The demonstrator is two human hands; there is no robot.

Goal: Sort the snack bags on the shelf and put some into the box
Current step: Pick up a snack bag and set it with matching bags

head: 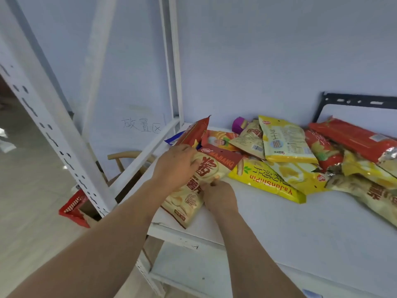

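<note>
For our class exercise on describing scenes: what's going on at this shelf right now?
A person is sorting snack bags on a white shelf. Both hands are on one beige chip bag at the shelf's front left corner: the left hand grips its upper part, the right hand holds its right edge. A pile of other bags lies behind, including a yellow bag. A cardboard box sits on the floor below left.

white shelf [268, 229] | snack bags [279, 160] heaped at back | far ones possibly overlapping
</note>
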